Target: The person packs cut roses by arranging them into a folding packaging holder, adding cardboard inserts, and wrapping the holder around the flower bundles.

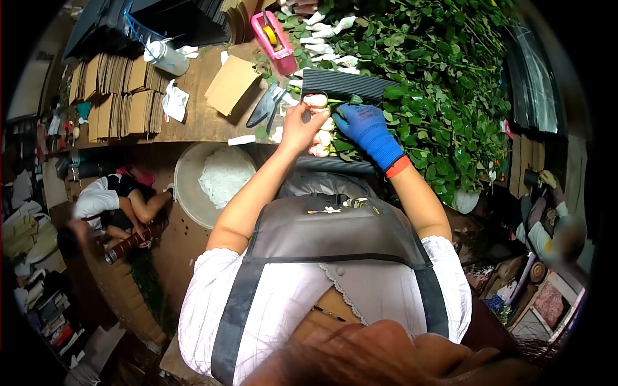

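Observation:
Several pale pink roses (pixel 322 138) lie in a row on black corrugated sheet (pixel 351 83), with their stems toward the right. My bare left hand (pixel 302 127) is closed on a rose (pixel 315 101) at the top of the row, its fingertips at the bloom. My right hand (pixel 364 125), in a blue knitted glove with an orange cuff, has its fingers curled at the stems just right of the blooms. The glove hides part of the stems. Pruning shears (pixel 265 106) rest on the table left of my left hand.
A large heap of leafy stems (pixel 438 83) covers the right side. A pink tape dispenser (pixel 273 42), folded cardboard (pixel 233 85), cardboard stacks (pixel 122 96) and a white bottle (pixel 166 56) stand on the table (pixel 199 122). Below is a bin (pixel 193 199). Other people (pixel 112 202) are at both sides.

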Motion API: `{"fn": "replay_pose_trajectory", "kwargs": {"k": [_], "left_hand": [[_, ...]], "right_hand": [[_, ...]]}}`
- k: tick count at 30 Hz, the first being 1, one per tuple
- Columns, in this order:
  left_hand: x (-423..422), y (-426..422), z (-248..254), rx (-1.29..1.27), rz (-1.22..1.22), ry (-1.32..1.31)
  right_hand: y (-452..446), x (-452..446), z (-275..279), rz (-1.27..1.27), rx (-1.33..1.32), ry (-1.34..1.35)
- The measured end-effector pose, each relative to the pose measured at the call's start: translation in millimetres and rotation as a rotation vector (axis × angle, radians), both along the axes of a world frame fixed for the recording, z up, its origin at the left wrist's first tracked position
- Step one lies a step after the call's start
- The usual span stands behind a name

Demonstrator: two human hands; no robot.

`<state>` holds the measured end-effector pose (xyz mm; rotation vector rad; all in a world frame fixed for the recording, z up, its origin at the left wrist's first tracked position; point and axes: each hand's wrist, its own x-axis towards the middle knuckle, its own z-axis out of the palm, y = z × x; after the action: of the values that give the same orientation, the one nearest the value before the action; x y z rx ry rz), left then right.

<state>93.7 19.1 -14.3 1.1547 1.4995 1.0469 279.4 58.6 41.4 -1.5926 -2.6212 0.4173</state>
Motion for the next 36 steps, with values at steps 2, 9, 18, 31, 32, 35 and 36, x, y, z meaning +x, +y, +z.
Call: {"fn": "replay_pose_trajectory", "kwargs": {"k": [2,9,18,31,32,35,36], "left_hand": [[-2.3,1.0,-16.2,0.067,-0.019,0.043],[0.2,2.4,-20.2,0.015,0.011,-0.1],[-0.3,1.7,-33.7,0.14,0.032,0.063],[-2.9,0.0,-15.2,0.192,-0.025,0.22],[-2.8,-1.3,-13.2,0.182,-0.026,0.215],[-4.6,-1.3,-16.8,0.078,-0.068,0.157],[-3.1,-1.9,-18.7,0.077,-0.057,0.159]], "right_hand": [[-0.9,0.1,1.5,0.013,-0.017,-0.014],[-18.8,1.7,57.9,-0.193,-0.399,0.827],[-27.2,9.7,19.1,-0.069,0.075,0.533],[-17.9,-15.7,11.3,0.054,0.215,-0.024],[-14.0,-15.7,8.9,0.061,0.177,-0.056],[-3.1,-12.0,11.9,0.094,0.122,-0.078],[-3.8,-11.0,20.0,0.106,0.157,0.007]]}}
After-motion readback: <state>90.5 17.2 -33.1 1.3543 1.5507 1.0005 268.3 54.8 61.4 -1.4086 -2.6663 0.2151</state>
